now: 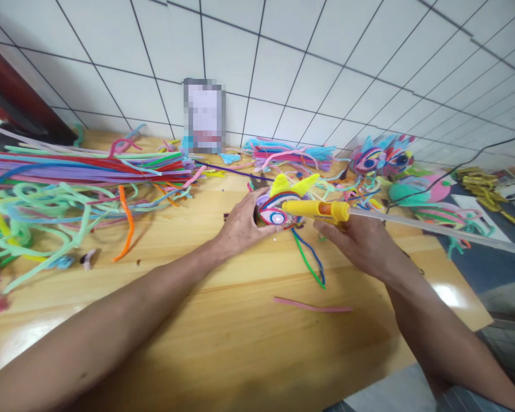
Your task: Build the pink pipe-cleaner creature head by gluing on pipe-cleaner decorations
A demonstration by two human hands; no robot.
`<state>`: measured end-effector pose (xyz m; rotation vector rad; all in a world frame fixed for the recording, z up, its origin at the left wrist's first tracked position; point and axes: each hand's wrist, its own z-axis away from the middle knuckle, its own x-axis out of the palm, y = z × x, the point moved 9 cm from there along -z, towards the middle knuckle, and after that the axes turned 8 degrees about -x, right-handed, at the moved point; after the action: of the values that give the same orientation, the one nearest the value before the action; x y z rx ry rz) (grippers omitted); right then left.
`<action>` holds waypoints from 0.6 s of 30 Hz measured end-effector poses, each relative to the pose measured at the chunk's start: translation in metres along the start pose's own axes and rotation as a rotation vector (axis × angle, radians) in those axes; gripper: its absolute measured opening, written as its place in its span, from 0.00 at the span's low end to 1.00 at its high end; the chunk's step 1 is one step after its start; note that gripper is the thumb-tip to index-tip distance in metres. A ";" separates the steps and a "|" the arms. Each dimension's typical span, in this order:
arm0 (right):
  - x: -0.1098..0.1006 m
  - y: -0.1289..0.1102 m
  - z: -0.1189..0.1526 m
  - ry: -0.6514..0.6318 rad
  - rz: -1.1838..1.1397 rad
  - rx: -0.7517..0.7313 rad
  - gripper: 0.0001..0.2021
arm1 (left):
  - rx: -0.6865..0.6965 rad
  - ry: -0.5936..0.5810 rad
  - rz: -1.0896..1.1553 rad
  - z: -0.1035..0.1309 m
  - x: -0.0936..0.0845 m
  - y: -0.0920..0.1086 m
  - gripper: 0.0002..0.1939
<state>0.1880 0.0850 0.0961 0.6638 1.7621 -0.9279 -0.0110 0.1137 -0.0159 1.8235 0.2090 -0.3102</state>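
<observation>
My left hand point(242, 226) is closed around the side of a pipe-cleaner figure point(269, 216) that has a large white, blue and pink eye and yellow pointed pieces on top. In my right hand point(360, 240) is a yellow hot glue gun point(321, 210), a long pale glue stick point(429, 229) running out of its back to the right. The gun's front end lies over the figure's right side, and I cannot tell whether it touches. Below the figure, a green and a blue pipe cleaner point(311, 260) trail onto the table.
Bundled pipe cleaners point(90, 166) and a tangle of green ones point(47, 217) cover the left. A phone-like screen point(204, 114) leans on the tiled wall. Finished-looking eyed figures point(381, 157) stand back right near a black cable point(438, 180). One pink pipe cleaner point(312, 306) lies in front.
</observation>
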 end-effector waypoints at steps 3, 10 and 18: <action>0.001 0.000 0.001 -0.005 -0.007 0.002 0.22 | -0.017 -0.008 0.005 0.000 0.001 -0.002 0.42; -0.002 0.005 0.003 0.014 0.005 0.013 0.23 | -0.006 -0.016 0.011 0.000 0.001 -0.002 0.42; -0.003 0.013 0.007 0.035 -0.056 0.049 0.23 | -0.011 -0.005 0.012 -0.001 0.001 -0.005 0.42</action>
<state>0.2030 0.0859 0.0936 0.6682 1.8023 -1.0059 -0.0114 0.1160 -0.0203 1.8124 0.1957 -0.3050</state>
